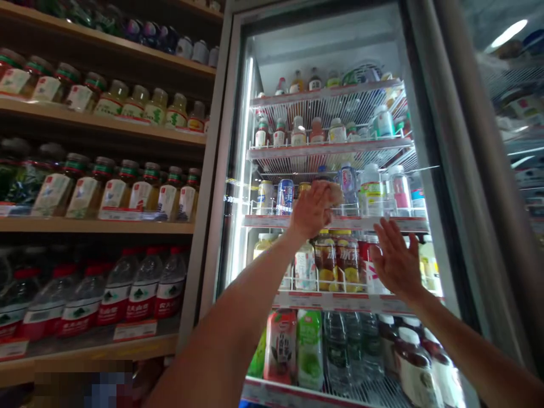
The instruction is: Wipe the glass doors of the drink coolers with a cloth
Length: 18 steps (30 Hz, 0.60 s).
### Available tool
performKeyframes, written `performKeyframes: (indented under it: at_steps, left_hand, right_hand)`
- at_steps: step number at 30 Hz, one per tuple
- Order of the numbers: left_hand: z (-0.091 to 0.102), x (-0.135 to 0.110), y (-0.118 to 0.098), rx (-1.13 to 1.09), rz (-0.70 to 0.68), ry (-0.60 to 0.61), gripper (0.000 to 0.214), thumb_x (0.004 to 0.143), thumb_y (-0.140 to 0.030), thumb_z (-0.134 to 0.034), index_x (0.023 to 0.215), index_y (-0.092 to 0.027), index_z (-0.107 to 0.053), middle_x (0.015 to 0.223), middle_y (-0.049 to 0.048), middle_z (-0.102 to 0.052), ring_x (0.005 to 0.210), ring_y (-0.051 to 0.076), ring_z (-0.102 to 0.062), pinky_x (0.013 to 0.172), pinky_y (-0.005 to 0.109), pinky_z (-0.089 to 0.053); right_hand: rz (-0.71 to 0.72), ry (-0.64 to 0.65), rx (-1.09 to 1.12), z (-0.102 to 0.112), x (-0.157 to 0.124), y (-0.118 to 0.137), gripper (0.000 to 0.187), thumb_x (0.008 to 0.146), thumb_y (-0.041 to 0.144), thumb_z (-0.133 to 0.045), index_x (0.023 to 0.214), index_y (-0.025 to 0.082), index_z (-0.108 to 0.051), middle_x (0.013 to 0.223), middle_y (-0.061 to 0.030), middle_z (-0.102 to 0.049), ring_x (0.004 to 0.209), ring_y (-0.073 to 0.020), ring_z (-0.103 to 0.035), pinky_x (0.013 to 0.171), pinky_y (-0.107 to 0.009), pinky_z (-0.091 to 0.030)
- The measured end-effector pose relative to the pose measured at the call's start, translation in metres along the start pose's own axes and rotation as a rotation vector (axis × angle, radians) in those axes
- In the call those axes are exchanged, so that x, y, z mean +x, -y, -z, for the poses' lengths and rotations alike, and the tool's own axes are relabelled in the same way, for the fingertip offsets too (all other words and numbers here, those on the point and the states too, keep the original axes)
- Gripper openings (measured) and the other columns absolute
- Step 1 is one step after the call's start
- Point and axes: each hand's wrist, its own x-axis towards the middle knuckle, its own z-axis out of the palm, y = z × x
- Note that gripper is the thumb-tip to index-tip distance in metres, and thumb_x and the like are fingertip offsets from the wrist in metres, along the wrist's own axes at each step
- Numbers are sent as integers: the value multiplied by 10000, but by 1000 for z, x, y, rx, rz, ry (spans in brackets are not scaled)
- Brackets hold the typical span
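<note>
Apparently left hand (312, 211) occupied, right hand (397, 255) free

At the left fingers sits a small tan piece (335, 194), seemingly pinched between them and the thumb, its far side showing just past the fingertips. Blur keeps me from telling what it is made of. The right hand, lower and to the right of that grip, is bare, its fingers extended and the thumb apart from them.

I judge the work to be under way rather than finished, as the tan piece is at the raised fingers and not set down; nothing visible marks how much is done or how much is left. Whether glass stands between the hands and the drinks, I cannot tell.

Just left of the grip, as seen, is a blue can (285, 197); just right of it, a clear bottle with a purple label (348, 184). Below the grip are dark tea bottles (326, 260), and lower again a red bottle (280, 345) and a green bottle (310, 348). The cooler's metal frame (215, 170) rises well to the left of the grip, and beyond it a wooden shelf (161, 228) with juice bottles (142, 187), above red-labelled water bottles (142, 292).
</note>
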Motion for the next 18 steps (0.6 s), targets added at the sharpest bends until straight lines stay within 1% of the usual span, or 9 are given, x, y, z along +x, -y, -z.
performKeyframes:
  at_steps: [3, 5, 7, 8, 9, 11, 12, 16, 18]
  left_hand:
    - [22, -10, 64, 34, 323, -74, 502, 834, -238, -396, 1317, -101, -419, 1436, 112, -372, 1355, 253, -278, 1105, 432, -272]
    - [34, -20, 98, 48, 474, -151, 507, 837, -231, -383, 1322, -82, -401, 1437, 146, -359, 1352, 293, -272, 1087, 487, -282]
    - [40, -25, 115, 49, 623, -231, 505, 840, -232, -381, 1320, -78, -398, 1431, 155, -364, 1352, 302, -264, 1085, 508, -281]
    - [40, -25, 116, 50, 688, -256, 503, 840, -232, -383, 1315, -69, -402, 1426, 160, -369, 1352, 302, -263, 1089, 508, -277]
    - [38, -23, 113, 51, 724, -265, 500, 838, -229, -386, 1306, -53, -411, 1420, 167, -375, 1352, 303, -262, 1095, 503, -272]
    - [28, -13, 92, 48, 678, -238, 500, 834, -221, -388, 1294, -29, -423, 1417, 178, -374, 1351, 307, -261, 1102, 492, -269]
    - [21, -6, 75, 36, 598, -213, 503, 832, -219, -389, 1299, -36, -423, 1419, 169, -374, 1352, 303, -261, 1103, 486, -272]
    - [-11, 17, -9, -22, 121, -109, 503, 848, -252, -378, 1332, -117, -410, 1428, 98, -386, 1364, 262, -250, 1097, 466, -287]
    - [-20, 22, -41, -21, -45, -80, 488, 859, -261, -366, 1321, -115, -424, 1429, 91, -388, 1367, 243, -246, 1093, 443, -297]
  right_hand:
    - [8, 4, 4, 2, 1, -1, 530, 913, 292, -338, 1426, 194, -244, 1411, -130, -401, 1327, -246, -336, 1070, -482, -199]
    - [9, 1, 3, 5, 4, -8, 524, 912, 297, -335, 1420, 191, -262, 1411, -126, -401, 1319, -246, -348, 1072, -479, -201]
    - [-12, -16, -17, 6, 12, -20, 513, 910, 315, -319, 1402, 168, -306, 1418, -134, -388, 1313, -257, -355, 1070, -489, -202]
    - [-38, -27, -37, 7, 16, -26, 512, 910, 330, -307, 1389, 150, -332, 1420, -143, -383, 1311, -267, -356, 1065, -499, -205]
    - [-73, -31, -61, 7, 21, -32, 517, 911, 346, -293, 1377, 130, -353, 1421, -152, -378, 1310, -278, -354, 1059, -510, -209]
    - [-147, -19, -96, 5, 29, -40, 529, 913, 367, -270, 1360, 105, -376, 1422, -161, -372, 1309, -291, -351, 1049, -526, -217]
    - [-172, -6, -106, 4, 32, -41, 533, 914, 375, -264, 1355, 101, -384, 1423, -161, -369, 1314, -295, -342, 1047, -529, -217]
    - [-186, -13, -120, -3, 33, -38, 549, 916, 392, -222, 1321, 85, -429, 1405, -166, -395, 1325, -286, -326, 1050, -512, -216]
    - [-181, -27, -127, -5, 30, -36, 555, 916, 393, -207, 1317, 82, -431, 1396, -168, -408, 1319, -276, -340, 1054, -497, -212]
